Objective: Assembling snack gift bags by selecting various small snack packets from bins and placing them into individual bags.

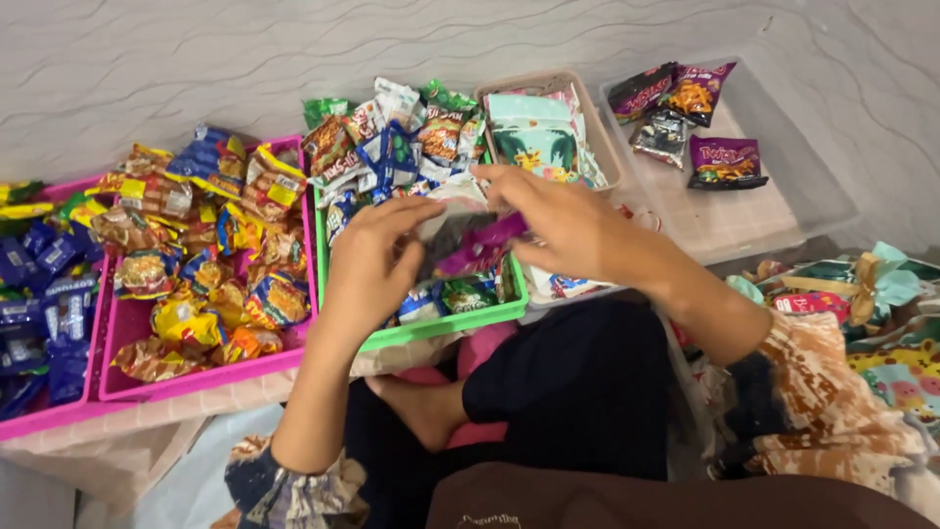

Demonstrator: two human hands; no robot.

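Observation:
My left hand [377, 260] and my right hand [558, 220] meet over the green basket [446, 326] of mixed snack packets. Between them they hold a clear plastic bag [460, 211] with a purple snack packet [480, 247] partly inside it. The left hand pinches the bag's left edge; the right hand's fingers grip its top and the purple packet. I sit cross-legged, a bare foot [416, 407] showing below the basket.
A pink basket [196, 377] of yellow and orange snack packets stands to the left, with blue packets [39, 304] in another pink basket beyond. A beige basket [534, 88] holds patterned bags. A clear lid [744, 206] carries purple packets. Wrapped gift parcels [862, 294] lie at right.

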